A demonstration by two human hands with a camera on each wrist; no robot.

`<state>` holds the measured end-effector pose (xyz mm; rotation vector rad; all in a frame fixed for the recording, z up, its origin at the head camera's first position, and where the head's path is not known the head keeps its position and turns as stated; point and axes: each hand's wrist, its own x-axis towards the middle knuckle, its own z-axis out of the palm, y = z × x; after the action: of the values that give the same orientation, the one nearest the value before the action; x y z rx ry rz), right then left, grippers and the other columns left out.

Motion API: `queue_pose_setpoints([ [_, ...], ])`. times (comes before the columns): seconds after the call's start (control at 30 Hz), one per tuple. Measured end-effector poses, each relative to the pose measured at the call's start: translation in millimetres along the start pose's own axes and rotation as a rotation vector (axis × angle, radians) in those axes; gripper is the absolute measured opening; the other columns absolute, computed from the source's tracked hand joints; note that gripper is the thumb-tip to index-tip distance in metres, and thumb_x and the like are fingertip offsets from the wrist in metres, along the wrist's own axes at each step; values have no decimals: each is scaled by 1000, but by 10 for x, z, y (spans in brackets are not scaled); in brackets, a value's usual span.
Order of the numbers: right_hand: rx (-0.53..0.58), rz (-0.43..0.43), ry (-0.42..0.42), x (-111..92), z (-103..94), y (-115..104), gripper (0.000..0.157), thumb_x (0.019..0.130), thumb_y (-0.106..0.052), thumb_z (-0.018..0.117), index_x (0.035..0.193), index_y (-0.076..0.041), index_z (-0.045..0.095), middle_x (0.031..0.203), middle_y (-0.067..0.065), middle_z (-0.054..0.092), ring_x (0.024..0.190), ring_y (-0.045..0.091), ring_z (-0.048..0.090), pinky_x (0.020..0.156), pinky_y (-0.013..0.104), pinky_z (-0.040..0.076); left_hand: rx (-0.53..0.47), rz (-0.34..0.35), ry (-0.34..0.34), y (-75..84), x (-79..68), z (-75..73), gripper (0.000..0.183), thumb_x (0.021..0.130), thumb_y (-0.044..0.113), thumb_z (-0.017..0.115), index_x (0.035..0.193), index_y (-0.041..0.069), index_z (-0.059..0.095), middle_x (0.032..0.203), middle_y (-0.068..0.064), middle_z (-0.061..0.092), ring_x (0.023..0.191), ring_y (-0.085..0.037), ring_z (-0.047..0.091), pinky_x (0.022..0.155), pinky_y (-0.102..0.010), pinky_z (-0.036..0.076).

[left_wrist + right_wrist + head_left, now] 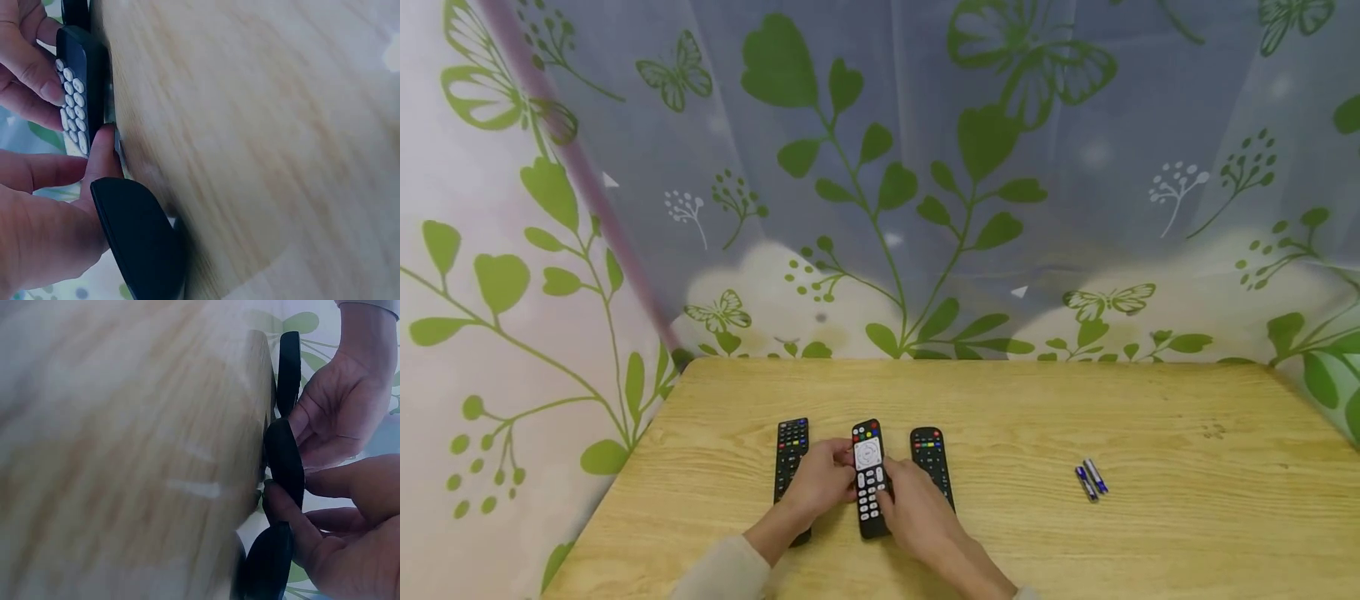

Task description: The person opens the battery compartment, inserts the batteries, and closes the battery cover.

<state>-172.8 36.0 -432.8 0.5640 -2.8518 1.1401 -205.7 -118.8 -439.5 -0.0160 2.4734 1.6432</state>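
Observation:
A black remote control (pixel 870 479) with white buttons is held upright in line between both hands, its button face up. My left hand (pixel 818 482) grips its left side, with the fingers at the edge. On the opposite side, my right hand (pixel 917 504) pinches the lower right edge, its thumb near the number buttons. The left wrist view shows the same remote (pixel 78 94) close to the tabletop; whether it is fully lifted I cannot tell. Another black remote (pixel 792 442) lies left, partly hidden by my left hand. A third black remote (pixel 929 454) lies right, partly behind my right hand.
Two blue and silver batteries (pixel 1091 480) lie side by side on the wooden table (pixel 1195 433), well to the right of the remotes. A curtain (pixel 925 217) printed with green leaves and butterflies hangs along the table's back and left edges.

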Motion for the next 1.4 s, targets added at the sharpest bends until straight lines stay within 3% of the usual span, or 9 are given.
queue_pose_setpoints([
  [0.17, -65, -18, -4, 11, -9, -4, 9, 88, -3, 64, 97, -3, 62, 82, 3, 56, 74, 13, 50, 58, 34, 46, 42, 0, -34, 26, -5, 12, 41, 80, -14, 48, 121, -13, 55, 91, -13, 55, 74, -17, 57, 60, -29, 57],
  [0.47, -171, 14, -44, -8, -9, -34, 19, 87, -3, 66, 103, 6, 64, 98, 15, 60, 92, 25, 62, 72, 37, 55, 183, 94, -59, 26, -24, 29, 30, 83, -11, 55, 112, -12, 59, 88, -10, 57, 74, -16, 56, 59, -26, 55],
  [0.73, -164, 4, 2, -28, -14, -34, 9, 86, -5, 64, 93, 1, 64, 94, 10, 61, 86, 20, 61, 69, 37, 53, 258, 118, -73, 56, -47, -4, 25, 87, -7, 55, 111, -10, 61, 86, -9, 57, 70, -14, 56, 57, -26, 52],
  [0.9, -124, 48, 31, -41, -31, -44, 28, 88, -10, 62, 110, 7, 63, 109, 16, 62, 103, 28, 60, 86, 44, 52, 360, 205, 16, 75, -63, -73, 29, 88, -1, 54, 115, -9, 60, 90, -9, 61, 74, -14, 56, 62, -29, 50],
  [1.07, -108, 44, 56, -10, -29, -73, 32, 90, -15, 62, 117, 2, 62, 117, 16, 60, 110, 30, 57, 92, 45, 48, 318, 255, 160, 77, -74, -200, 30, 87, -2, 53, 115, -4, 62, 97, -12, 62, 80, -18, 61, 66, -33, 52],
  [1.23, -82, 36, 88, 31, -40, -115, 30, 91, -18, 62, 117, -5, 64, 118, 12, 60, 109, 29, 56, 91, 45, 48, 272, 217, 210, 61, -72, -363, 30, 90, -1, 50, 118, -2, 61, 102, -13, 60, 82, -18, 58, 65, -32, 49],
  [1.4, 57, 9, 7, 107, -55, -151, 31, 94, -17, 57, 122, -4, 61, 114, 7, 59, 93, 16, 58, 74, 33, 51, 298, 145, 241, 25, -65, -564, 31, 90, 0, 49, 119, -3, 60, 105, -14, 60, 82, -20, 57, 66, -33, 49],
])
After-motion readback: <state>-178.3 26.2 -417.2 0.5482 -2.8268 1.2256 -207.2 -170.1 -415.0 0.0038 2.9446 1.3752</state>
